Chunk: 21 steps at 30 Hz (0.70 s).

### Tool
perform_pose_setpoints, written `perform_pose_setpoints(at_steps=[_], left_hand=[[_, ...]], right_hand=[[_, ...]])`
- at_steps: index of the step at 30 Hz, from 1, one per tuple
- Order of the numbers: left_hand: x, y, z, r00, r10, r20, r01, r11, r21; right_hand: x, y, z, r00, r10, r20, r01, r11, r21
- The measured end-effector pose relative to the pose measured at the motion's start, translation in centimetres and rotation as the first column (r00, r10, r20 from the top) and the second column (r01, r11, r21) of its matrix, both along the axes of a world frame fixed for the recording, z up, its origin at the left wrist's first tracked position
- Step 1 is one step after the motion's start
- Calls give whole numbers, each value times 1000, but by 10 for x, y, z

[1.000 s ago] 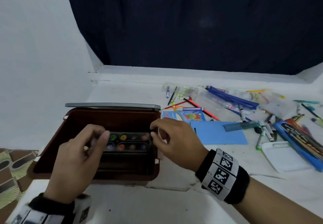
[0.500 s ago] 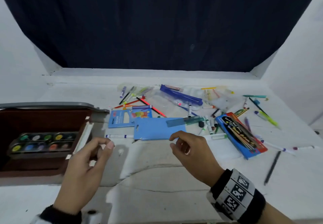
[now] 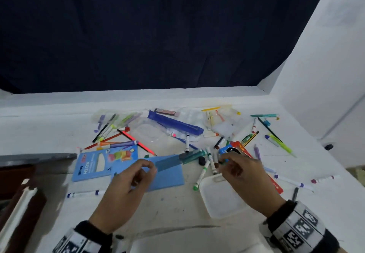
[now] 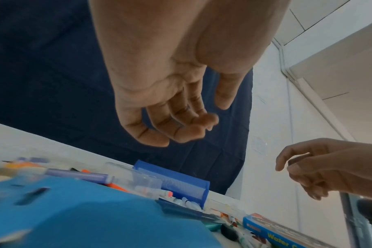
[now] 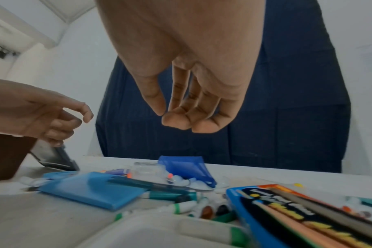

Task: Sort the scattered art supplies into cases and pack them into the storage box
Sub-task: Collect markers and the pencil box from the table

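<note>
Loose markers, pens and pencils lie scattered over the white table. The brown storage box shows only at the left edge, its grey lid up. My left hand hovers over a flat blue case, beside a teal ruler. The left wrist view shows the left hand loosely curled and holding nothing. My right hand hangs over the markers and the corner of a blue pencil box. In the right wrist view the right hand is loosely curled too, holding nothing.
A white plastic tray lies under my right wrist. A blue Neon card box sits left of the flat case. A dark blue zip pouch and clear pouches lie further back. White walls close in the right side.
Both hands left the paint palette in the storage box and moved right and forward over the scattered supplies. The head view swung right, so the box slid to the left edge.
</note>
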<state>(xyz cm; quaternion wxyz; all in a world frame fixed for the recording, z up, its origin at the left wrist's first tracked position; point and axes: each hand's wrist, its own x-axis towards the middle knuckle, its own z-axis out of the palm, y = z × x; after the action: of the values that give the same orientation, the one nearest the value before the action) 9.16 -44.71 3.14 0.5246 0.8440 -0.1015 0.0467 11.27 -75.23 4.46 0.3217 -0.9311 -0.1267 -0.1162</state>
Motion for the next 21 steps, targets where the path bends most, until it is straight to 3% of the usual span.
perform_pose_setpoints(at_steps=[4,9,12,16,21], left_hand=[[46,-31,-2,981,-176,-81,180,983,47],[99,-89,-6,950,-306,-69,310,949,56],[131,-127,-4,938,-343,-55,347,918,191],[175,-182,-3,937,-350,-16,327,859,393],[218,-231,-16,946,-302,-114,303,710,636]], right_hand=[[26,-36,12,997,-72,17,73,994,-83],[48,-81,14,981,-191,-40,186,976,-112],[58,-101,4,970,-134,-200,78,961,-265],[70,-113,-12,911,-92,-403,-139,850,-508],[81,-129,-22,858,-13,-513,-304,793,-529]])
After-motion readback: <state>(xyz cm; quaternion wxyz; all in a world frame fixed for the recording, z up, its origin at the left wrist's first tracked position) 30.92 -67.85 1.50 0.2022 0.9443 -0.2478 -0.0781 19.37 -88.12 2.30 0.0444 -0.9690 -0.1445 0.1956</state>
